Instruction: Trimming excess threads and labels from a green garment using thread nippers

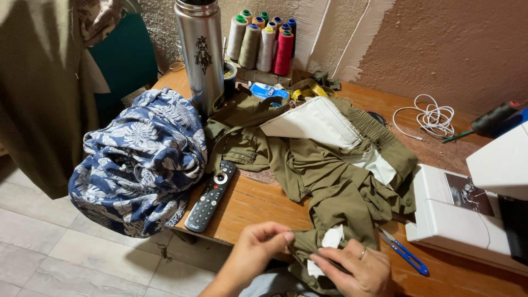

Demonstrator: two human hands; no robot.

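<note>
The olive garment (pixel 330 181) lies away from both hands, its near edge between them: the left hand (pixel 263 247) pinches the fold, and the right hand (pixel 355 269), fingers pressed together, holds the white lining (pixel 331 239) just above.

We work at the near edge of the wooden tabletop (pixel 258 203). Our left hand (pixel 263 245) pinches a fold of the olive garment (pixel 330 181), and our right hand (pixel 355 269) presses a white fabric piece (pixel 332 238) against it. At three o'clock of our right hand lie blue-handled snips (pixel 404 253), with the white sewing machine (pixel 467 214) beyond them. At ten o'clock rest a black remote (pixel 210 196) and a blue floral cloth (pixel 137 159). At twelve o'clock stand a steel flask (pixel 200 55) and thread cones (pixel 264 41).
</note>
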